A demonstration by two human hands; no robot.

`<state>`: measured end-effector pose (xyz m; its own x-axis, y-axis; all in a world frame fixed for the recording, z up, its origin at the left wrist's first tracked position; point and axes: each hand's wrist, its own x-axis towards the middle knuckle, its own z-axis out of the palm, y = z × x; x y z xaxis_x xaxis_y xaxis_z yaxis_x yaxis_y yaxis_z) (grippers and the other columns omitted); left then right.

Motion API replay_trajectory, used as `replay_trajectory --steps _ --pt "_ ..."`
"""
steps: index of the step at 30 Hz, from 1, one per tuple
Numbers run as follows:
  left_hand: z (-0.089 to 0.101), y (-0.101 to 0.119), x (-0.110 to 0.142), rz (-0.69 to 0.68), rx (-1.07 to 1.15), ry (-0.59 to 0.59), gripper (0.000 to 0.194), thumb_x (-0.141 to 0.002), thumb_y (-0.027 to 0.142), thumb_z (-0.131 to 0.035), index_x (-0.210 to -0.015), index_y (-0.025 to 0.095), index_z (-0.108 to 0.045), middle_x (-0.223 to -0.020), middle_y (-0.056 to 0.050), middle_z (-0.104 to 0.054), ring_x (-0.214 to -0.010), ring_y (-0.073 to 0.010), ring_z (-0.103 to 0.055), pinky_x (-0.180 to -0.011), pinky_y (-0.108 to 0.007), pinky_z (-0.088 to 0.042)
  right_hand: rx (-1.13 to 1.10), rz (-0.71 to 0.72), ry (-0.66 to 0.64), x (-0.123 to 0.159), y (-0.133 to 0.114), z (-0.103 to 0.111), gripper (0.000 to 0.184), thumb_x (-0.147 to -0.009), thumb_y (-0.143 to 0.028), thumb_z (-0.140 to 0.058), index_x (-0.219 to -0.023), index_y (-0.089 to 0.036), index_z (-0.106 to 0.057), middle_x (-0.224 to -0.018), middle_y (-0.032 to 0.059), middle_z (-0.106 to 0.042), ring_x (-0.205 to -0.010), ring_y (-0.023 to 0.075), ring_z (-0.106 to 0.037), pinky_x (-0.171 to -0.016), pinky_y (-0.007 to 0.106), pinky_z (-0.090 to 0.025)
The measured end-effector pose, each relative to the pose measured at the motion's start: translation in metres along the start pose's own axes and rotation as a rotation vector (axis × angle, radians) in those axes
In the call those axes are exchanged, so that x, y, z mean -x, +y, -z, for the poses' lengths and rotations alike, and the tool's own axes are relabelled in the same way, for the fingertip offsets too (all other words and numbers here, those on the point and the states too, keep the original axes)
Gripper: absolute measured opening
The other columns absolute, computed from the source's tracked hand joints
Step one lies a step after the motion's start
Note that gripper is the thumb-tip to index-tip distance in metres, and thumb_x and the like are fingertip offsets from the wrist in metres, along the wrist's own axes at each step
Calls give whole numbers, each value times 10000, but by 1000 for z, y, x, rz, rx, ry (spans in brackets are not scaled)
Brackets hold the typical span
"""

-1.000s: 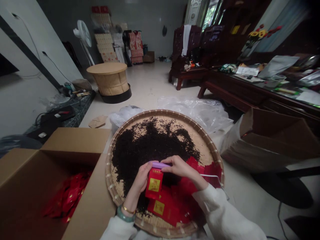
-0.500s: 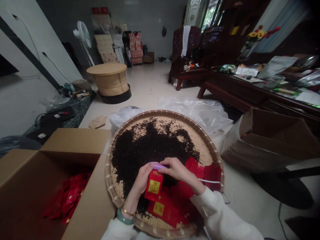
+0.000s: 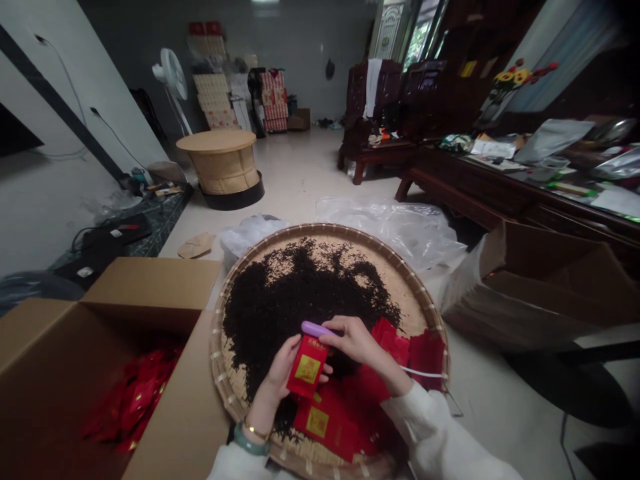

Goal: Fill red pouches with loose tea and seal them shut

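Note:
My left hand holds a small red packet with a gold label, its fingers reaching behind it. My right hand pinches a purple bar-shaped tool, which lies across the packet's top edge. Both are above a round woven bamboo tray spread with dark, dry tea-like leaves. More red packets lie in the tray's near right part, below my hands. A white cord or strip runs from behind my right wrist to the tray's rim.
An open cardboard box with many red packets inside stands at left. On the right is another open carton. Clear plastic sheeting lies behind the tray. Farther back are a round wooden-topped basket stand and a dark wooden table.
My left fingers have come off the purple tool's end and moved lower, now supporting the packet from behind. The packet tilts slightly. My right hand stays nearly in place.

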<state>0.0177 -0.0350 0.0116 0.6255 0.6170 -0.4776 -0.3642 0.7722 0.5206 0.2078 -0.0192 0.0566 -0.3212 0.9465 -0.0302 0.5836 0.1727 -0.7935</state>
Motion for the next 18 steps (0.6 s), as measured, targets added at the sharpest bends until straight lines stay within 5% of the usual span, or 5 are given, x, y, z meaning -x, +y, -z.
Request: replay_trajectory --steps 6,18 --pt "-4 -6 1 19 -157 93 675 -882 617 -341 -897 38 -688 -586 -147 -698 -486 -199 -658 -489 -267 -506 1 1 11 1 -2 1 230 -821 -392 -626 -844 -197 -746 -721 23 -639 -677 158 -573 -606 239 -370" --pt "0 -5 2 -130 -92 141 597 -819 617 -500 -926 53 -664 -814 -164 -727 -523 -188 -659 -494 -307 -542 -60 -46 -66 8 11 15 453 -704 -471 -724 -1028 -155 -711 -886 63 -687 -774 206 -605 -660 267 -418"
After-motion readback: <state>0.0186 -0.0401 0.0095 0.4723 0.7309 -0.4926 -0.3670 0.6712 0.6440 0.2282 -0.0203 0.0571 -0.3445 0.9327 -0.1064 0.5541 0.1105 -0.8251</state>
